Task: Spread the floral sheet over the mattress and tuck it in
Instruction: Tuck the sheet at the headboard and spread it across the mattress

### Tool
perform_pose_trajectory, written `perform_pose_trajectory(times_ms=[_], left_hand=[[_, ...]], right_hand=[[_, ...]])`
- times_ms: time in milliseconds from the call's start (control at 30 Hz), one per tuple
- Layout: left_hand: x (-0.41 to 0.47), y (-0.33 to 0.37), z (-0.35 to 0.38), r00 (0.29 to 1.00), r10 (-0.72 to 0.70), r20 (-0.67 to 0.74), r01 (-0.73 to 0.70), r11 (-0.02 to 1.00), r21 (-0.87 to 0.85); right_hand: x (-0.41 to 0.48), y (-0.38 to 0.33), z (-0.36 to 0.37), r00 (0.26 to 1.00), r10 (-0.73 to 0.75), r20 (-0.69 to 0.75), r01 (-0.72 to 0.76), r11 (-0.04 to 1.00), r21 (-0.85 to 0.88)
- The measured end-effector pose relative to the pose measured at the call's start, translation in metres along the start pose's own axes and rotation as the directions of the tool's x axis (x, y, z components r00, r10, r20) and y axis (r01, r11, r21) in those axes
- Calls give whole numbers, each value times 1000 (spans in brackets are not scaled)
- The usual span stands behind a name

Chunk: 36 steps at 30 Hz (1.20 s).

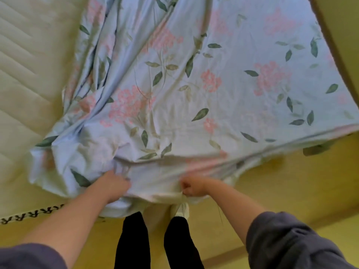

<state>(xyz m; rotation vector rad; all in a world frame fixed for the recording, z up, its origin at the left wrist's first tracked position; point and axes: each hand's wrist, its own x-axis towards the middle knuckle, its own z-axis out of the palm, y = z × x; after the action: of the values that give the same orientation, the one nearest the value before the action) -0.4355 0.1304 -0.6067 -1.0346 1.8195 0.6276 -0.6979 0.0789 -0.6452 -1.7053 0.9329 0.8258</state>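
Both arms stretch toward the near edge of the mattress (29, 65), where the left hand (114, 188) and right hand (191, 188) clench their fingers on the floral sheet (213, 84) hem. The sheet lies rumpled across the mattress, leaving its left part bare. Open floor (291, 187) borders that edge.

I get soft, yellowish light; blur smears the lower hem of the pale blue floral fabric sheet (194, 84), and wide-angle distortion bends lines beyond it.
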Motion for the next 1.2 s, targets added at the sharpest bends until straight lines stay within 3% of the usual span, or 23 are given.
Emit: perform_pose_trajectory(times_ms=[67, 133, 167, 233, 300, 333, 400, 467, 500, 533, 567, 633, 700, 767, 900, 967, 1033, 1100, 1200], left_hand=[[-10, 7, 15, 995, 55, 82, -51, 997, -49], [-17, 2, 18, 995, 78, 67, -65, 982, -178], [-20, -8, 16, 999, 41, 10, -38, 970, -241], [-24, -39, 10, 964, -135, -231, 42, 930, -365], [-29, -80, 8, 791, -320, -521, 85, 901, -425], [-31, -101, 10, 694, -408, -593, 115, 876, -469], [-34, -142, 23, 520, -646, -559, 194, 726, -659], [-36, -182, 44, 443, -821, -359, 262, 502, -824], [-35, -199, 53, 456, -858, -238, 253, 381, -889], [-31, -211, 63, 521, -847, -102, 209, 243, -947], [-31, -229, 75, 608, -794, 21, 160, 97, -982], [-19, -226, 74, 777, -616, 129, 50, -143, -988], [-12, -225, 74, 883, -462, 85, -4, -189, -982], [-5, -214, 62, 937, -349, 30, -41, -195, -980], [-1, -198, 32, 968, -229, -100, -137, -150, -979], [0, -201, 30, 980, -161, -116, -145, -180, -973], [-5, -204, 33, 986, -136, -100, -138, -305, -942], [-16, -208, 36, 977, -199, -75, -150, -397, -905], [-41, -226, 45, 955, -296, -17, -144, -409, -901]], right_hand=[[0, -14, 26, 995, 40, 90, -33, 996, -84], [2, -21, 35, 992, 113, 48, -108, 988, -108], [2, -25, 33, 989, 150, 9, -148, 986, -80], [4, -38, 17, 977, 188, -99, -190, 982, -11], [11, -66, -6, 951, 195, -240, -181, 980, 80], [18, -82, -16, 933, 195, -303, -160, 978, 136], [34, -122, -31, 898, 181, -400, -91, 968, 235], [57, -171, -37, 856, 172, -487, 23, 929, 369], [67, -195, -38, 835, 161, -526, 96, 899, 428], [77, -219, -37, 826, 148, -544, 153, 870, 468], [95, -250, -35, 827, 146, -543, 167, 859, 485], [106, -266, -27, 847, 165, -505, 72, 906, 416], [122, -278, -25, 829, 239, -505, -27, 920, 391], [120, -271, -32, 752, 349, -559, -38, 870, 491], [95, -231, -50, 554, 648, -522, -81, 666, 742], [90, -220, -56, 495, 722, -483, -99, 600, 794], [90, -221, -58, 490, 743, -457, -103, 569, 816], [90, -237, -57, 482, 747, -458, -50, 546, 836], [90, -272, -53, 495, 687, -532, 58, 585, 809]])
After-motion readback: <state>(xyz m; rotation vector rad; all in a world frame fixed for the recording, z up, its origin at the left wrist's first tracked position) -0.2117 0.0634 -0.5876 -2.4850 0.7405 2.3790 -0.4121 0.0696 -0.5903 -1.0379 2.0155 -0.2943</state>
